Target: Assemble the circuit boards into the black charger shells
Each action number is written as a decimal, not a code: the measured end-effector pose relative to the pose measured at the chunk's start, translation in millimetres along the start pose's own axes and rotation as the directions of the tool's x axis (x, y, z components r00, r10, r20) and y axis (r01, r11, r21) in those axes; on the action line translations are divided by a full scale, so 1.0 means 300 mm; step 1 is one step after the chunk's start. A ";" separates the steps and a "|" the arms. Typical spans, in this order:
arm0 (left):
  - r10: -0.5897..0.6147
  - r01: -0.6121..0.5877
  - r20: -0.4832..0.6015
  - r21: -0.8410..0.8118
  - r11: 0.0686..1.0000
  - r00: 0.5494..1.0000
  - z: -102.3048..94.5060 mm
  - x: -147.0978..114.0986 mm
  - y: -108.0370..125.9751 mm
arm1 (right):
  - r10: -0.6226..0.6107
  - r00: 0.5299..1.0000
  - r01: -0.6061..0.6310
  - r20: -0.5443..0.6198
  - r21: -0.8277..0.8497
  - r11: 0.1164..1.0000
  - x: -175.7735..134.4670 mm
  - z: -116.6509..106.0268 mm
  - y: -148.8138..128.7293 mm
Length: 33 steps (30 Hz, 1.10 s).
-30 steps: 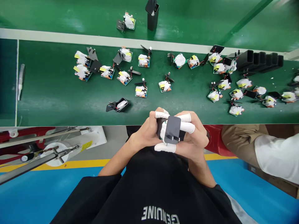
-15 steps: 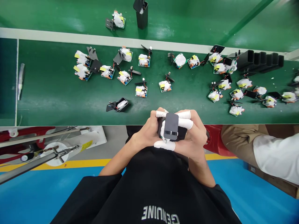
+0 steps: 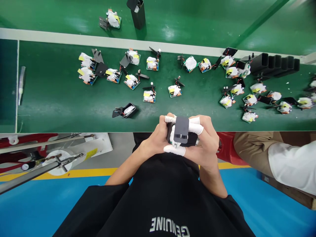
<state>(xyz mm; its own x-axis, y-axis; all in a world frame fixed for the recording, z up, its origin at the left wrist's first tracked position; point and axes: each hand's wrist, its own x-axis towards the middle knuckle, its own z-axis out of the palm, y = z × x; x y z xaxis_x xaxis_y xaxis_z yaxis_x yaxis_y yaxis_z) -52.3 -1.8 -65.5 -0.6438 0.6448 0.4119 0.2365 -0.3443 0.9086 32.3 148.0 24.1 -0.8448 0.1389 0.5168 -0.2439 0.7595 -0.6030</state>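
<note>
My left hand [image 3: 157,137] is closed around a black plastic case [image 3: 169,129], most of it hidden by fingers. My right hand [image 3: 204,142], with white finger cots, grips a circuit board with white compound [image 3: 173,141]. The board lies at the mouth of the case; how deep it sits inside cannot be made out. A flat black end cap [image 3: 181,129] attached to the board covers part of it. Both hands are held together at the bench's front edge. Left of them on the bench lies another black case [image 3: 129,111] with a white-coated board inside and its cap hanging out.
Several white-coated boards with black caps, such as one board [image 3: 149,96], lie across the green bench [image 3: 74,108]. Black cases [image 3: 261,64] stand at the right. A knife-like tool [image 3: 22,85] lies far left. Behind the ledge, a green belt [image 3: 197,19] carries a tall case [image 3: 138,16]. A seated person [image 3: 291,164] is at right.
On the belt behind, the tall case and the board beside it have shifted left. My hands tilt the end cap slightly and move it a little upward; both keep their hold.
</note>
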 end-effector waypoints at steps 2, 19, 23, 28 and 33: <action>0.006 -0.007 -0.013 -0.024 1.000 1.000 0.003 -0.003 -0.008 | 0.003 1.000 -0.003 0.001 -0.005 1.000 -0.001 0.001 0.002; 0.004 -0.004 -0.018 0.018 1.000 1.000 -0.003 -0.004 -0.019 | 0.001 1.000 0.000 0.007 -0.038 0.999 0.002 0.005 0.006; 0.042 -0.042 -0.001 -0.010 0.999 0.999 -0.011 0.011 -0.009 | 0.009 1.000 -0.009 0.000 -0.034 0.999 0.000 0.003 0.000; 0.028 -0.028 -0.011 0.029 0.999 1.000 -0.012 0.012 -0.008 | 0.030 0.999 -0.029 0.012 -0.047 0.998 0.004 0.001 -0.013; 0.028 -0.028 -0.027 -0.006 1.000 0.999 -0.005 0.009 -0.015 | 0.021 1.000 -0.020 0.011 -0.054 0.998 0.006 -0.002 -0.014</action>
<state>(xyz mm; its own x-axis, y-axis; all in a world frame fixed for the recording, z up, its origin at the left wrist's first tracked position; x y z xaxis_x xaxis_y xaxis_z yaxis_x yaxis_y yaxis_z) -56.3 0.6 -68.7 -0.6567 0.6160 0.4351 0.2502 -0.3664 0.8962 32.1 145.5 28.1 -0.8548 0.1480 0.4975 -0.2005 0.7899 -0.5796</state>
